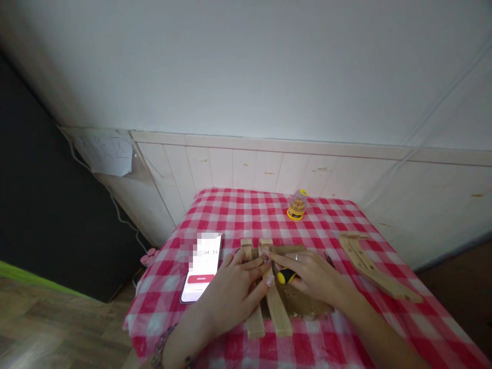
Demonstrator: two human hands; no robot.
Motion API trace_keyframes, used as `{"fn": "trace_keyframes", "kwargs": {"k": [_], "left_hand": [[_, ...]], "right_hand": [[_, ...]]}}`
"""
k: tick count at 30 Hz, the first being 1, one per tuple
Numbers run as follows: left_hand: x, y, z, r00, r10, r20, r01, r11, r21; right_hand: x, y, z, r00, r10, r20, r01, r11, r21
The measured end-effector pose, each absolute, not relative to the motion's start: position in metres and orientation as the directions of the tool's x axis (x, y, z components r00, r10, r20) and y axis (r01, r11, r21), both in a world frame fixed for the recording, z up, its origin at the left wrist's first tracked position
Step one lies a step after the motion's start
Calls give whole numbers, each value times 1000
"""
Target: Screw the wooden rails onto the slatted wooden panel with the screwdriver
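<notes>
Two pale wooden slats (277, 307) lie side by side on a brown board (298, 302) near the front of the red-and-white checked table (249, 210). My left hand (236, 289) rests on the slats with its fingers bent and pressed together at a small spot near the top. My right hand (313, 274) lies over the board, closed round a yellow-and-black screwdriver handle (285, 277), with its index finger stretched toward the left hand's fingertips.
A phone (202, 266) with a lit screen lies left of my left hand. A wooden bracket piece (374, 274) lies at the right. A small yellow-based holder of bits (297, 204) stands at the back. White panelled wall behind; floor at the left.
</notes>
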State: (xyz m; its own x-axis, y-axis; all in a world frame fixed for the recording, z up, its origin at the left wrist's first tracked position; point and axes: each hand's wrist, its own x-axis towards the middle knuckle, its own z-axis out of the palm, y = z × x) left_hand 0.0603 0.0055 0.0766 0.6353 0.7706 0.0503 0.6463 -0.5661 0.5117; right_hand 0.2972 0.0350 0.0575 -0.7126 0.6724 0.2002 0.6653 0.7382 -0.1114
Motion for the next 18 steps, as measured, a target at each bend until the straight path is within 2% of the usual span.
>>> {"fn": "trace_keyframes", "kwargs": {"k": [4,9,18], "left_hand": [[60,6,78,640,767,44,649,-570,504],[59,5,79,640,765,67,639,-579,507],[58,0,76,631,770,97,641,-587,494]], "right_hand": [[303,41,58,-634,731,251,737,670,-91],[305,49,59,-468,868,167,871,485,-80],[309,53,57,-493,860,128,834,510,-213]]}}
